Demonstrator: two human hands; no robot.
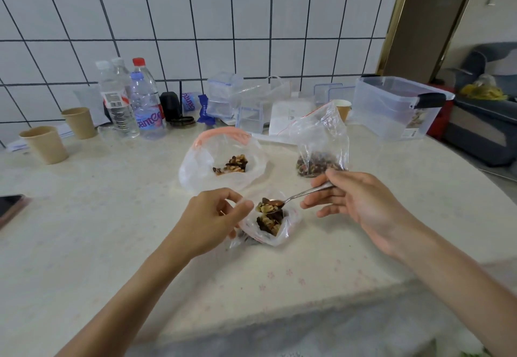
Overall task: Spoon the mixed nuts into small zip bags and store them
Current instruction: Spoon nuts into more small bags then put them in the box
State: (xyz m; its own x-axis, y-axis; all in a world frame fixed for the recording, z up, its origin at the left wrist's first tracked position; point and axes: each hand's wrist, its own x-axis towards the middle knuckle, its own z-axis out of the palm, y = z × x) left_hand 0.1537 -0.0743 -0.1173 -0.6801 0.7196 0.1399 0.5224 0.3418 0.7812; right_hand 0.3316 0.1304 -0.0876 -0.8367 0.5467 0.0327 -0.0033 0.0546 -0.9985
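My left hand [215, 216] pinches the open rim of a small zip bag [282, 235] that lies on the table and holds some mixed nuts. My right hand [361, 200] grips a metal spoon [296, 195] whose bowl, heaped with nuts, hovers over that bag's mouth. Behind it a large open zip bag [201, 166] with a pink seal holds a small pile of mixed nuts [233, 164]. To the right, a filled small zip bag [321, 144] stands upright.
Two paper cups [44, 144] stand at the left, with water bottles [142, 99] behind. Clear plastic boxes [223, 93] and a big lidded tub [391, 107] line the tiled wall. A phone [11, 207] lies at the left edge. The table's front edge runs low.
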